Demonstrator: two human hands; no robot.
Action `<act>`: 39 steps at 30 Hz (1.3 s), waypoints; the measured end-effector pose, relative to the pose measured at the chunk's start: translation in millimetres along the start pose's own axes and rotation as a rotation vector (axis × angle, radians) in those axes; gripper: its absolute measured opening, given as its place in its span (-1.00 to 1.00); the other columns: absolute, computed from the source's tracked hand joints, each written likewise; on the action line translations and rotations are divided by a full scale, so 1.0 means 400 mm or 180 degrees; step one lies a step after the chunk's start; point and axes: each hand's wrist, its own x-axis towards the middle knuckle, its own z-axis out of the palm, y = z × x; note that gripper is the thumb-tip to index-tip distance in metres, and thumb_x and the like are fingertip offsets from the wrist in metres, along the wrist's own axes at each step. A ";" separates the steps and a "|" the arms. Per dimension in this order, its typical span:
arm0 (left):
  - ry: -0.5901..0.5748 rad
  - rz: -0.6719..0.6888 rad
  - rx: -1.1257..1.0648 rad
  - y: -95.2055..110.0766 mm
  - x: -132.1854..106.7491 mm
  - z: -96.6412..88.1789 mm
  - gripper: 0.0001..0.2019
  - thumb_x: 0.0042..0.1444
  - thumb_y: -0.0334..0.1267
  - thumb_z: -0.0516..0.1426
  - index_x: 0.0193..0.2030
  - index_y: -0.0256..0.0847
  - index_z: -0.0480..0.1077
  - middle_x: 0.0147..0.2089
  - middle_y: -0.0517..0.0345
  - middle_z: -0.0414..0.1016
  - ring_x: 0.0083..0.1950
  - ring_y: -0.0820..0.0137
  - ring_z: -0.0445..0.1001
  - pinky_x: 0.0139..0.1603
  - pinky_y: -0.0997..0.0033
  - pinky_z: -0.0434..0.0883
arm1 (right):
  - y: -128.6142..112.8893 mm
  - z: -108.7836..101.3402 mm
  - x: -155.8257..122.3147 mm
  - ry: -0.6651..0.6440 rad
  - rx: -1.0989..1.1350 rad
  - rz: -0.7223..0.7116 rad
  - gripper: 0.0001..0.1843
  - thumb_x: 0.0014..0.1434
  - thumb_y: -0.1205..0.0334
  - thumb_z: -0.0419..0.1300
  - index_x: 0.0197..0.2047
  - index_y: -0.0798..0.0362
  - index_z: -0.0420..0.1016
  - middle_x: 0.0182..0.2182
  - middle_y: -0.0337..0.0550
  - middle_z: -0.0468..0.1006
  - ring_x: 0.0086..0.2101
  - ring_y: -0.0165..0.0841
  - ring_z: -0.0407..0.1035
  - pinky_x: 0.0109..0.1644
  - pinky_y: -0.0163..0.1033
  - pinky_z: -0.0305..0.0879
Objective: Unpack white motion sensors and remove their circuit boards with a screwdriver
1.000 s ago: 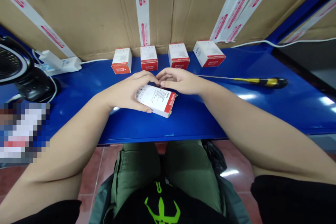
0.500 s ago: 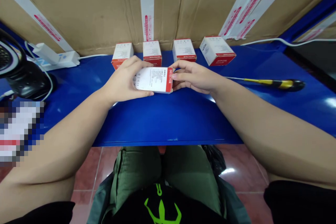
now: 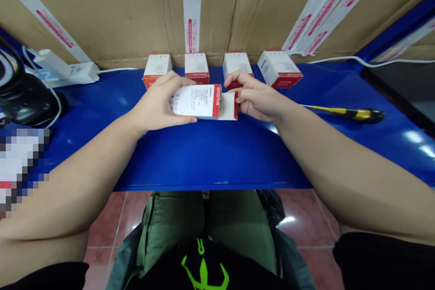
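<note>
A white and red box marked DETECTOR (image 3: 197, 101) is held just above the blue table (image 3: 210, 154) in front of me. My left hand (image 3: 157, 105) wraps round its left end, thumb underneath. My right hand (image 3: 258, 99) pinches the white end flap (image 3: 229, 106) at the box's right end, and that flap stands folded out. Behind the hands, a row of several closed boxes of the same kind (image 3: 195, 66) stands against the cardboard wall.
A yellow and black screwdriver (image 3: 350, 113) lies on the table to the right. A white power strip (image 3: 64, 71) with cables and a black round device (image 3: 23, 99) sit at the left. Taped cardboard cartons (image 3: 136, 9) close off the back. A white cable (image 3: 374, 61) runs along the right.
The box was lifted from the table and turned level. My right hand has since pulled the end flap out at the box's right end.
</note>
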 end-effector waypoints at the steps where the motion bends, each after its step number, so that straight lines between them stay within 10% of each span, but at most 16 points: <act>1: 0.0039 -0.0038 -0.0005 -0.004 0.000 -0.001 -0.16 0.17 0.43 0.48 0.36 -0.12 0.54 0.23 -0.06 0.64 0.18 0.02 0.55 0.29 -0.16 0.58 | 0.004 -0.006 0.002 -0.0006 -0.0161 -0.0138 -0.57 0.06 0.35 0.24 0.01 -0.16 0.39 -0.16 -0.23 0.66 -0.09 -0.12 0.63 0.03 0.11 0.67; 8: 0.0219 -0.0126 0.0023 -0.015 0.001 -0.003 -0.15 0.09 0.49 0.50 0.31 -0.05 0.57 0.16 0.03 0.64 0.14 0.06 0.48 0.28 -0.15 0.56 | 0.039 -0.027 0.016 0.0196 -0.1722 -0.1316 -0.80 0.26 0.29 0.26 -0.14 -0.11 0.72 0.17 -0.04 0.62 0.27 0.00 0.47 0.49 0.31 0.39; 14: 0.0206 -0.0176 0.0112 -0.013 0.002 0.004 -0.07 0.10 0.54 0.47 0.34 -0.15 0.55 0.19 -0.05 0.62 0.16 0.05 0.51 0.30 -0.14 0.56 | 0.048 -0.001 0.013 0.0531 -0.1829 -0.1342 -0.84 0.34 0.02 0.44 -0.10 -0.11 0.77 0.16 0.01 0.63 0.22 0.04 0.48 0.46 0.32 0.40; 39: 0.0399 -0.0190 0.0021 0.009 0.002 0.006 -0.12 0.15 0.58 0.41 0.28 -0.11 0.49 0.25 -0.04 0.67 0.18 0.06 0.57 0.30 -0.12 0.56 | 0.010 -0.002 -0.008 0.0885 -0.2116 -0.1796 -0.63 0.48 0.05 0.27 0.22 -0.31 0.82 0.35 0.01 0.52 0.50 0.20 0.31 0.60 0.51 0.29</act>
